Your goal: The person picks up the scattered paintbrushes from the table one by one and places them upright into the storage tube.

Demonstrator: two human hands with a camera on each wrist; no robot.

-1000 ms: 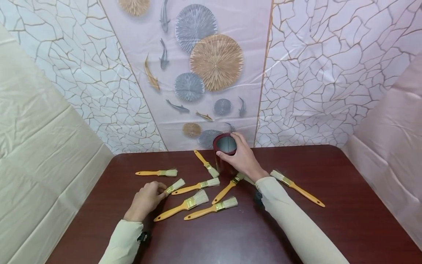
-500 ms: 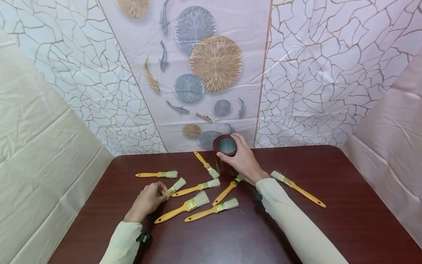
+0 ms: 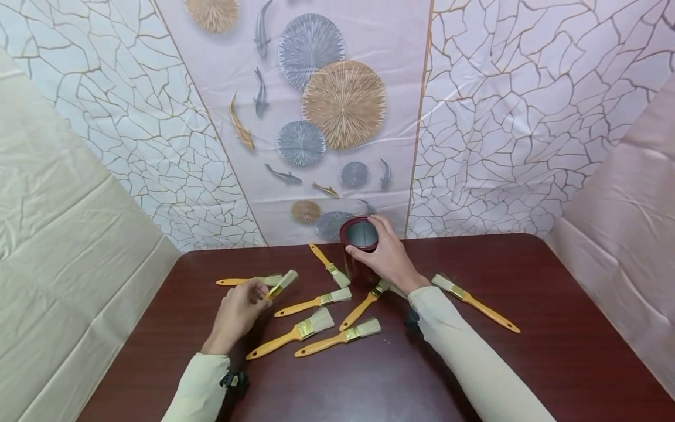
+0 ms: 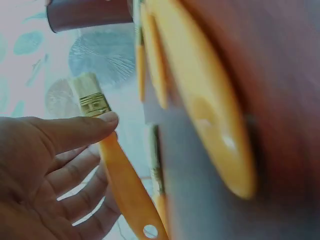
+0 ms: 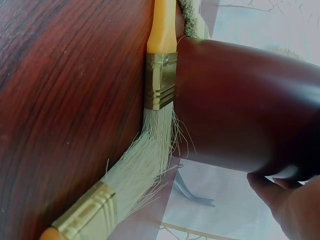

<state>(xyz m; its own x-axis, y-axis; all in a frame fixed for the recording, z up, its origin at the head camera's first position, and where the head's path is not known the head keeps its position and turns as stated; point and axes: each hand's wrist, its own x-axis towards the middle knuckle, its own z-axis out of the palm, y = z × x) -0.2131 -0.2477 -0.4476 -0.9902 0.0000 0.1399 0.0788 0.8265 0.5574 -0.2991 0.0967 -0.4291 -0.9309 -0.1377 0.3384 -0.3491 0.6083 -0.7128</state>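
1. While two pale sleeves point(image 3: 196, 387) reach across the dark red table point(image 3: 337, 392) from its near side, a broad flat paintbrush point(image 3: 303, 329) and a narrower flat paintbrush point(image 3: 352, 334) lie closest, handles toward the left edge.
2. The left hand point(image 3: 237, 313) pinches a yellow-handled paintbrush point(image 3: 281, 285) where handle meets brass-coloured ferrule; it is lifted off the table's left half, bristles tilted up.
3. Near it, a slim paintbrush point(image 3: 321, 300) lies flat; right of that, a slanted paintbrush point(image 3: 362, 306) has its bristles under the right forearm.
4. An outlying paintbrush point(image 3: 482, 308) slants its handle toward the right edge.
5. The right hand point(image 3: 390, 258) grips the rim of a dark red cylindrical container point(image 3: 356, 269), upright near the far edge.
6. Just left of it, a small paintbrush point(image 3: 330, 267) points its handle at the far edge; a partly hidden paintbrush point(image 3: 234, 282) lies toward the far left corner.
7. Past the far edge hangs a cloth point(image 3: 379, 35) printed with discs and fish.
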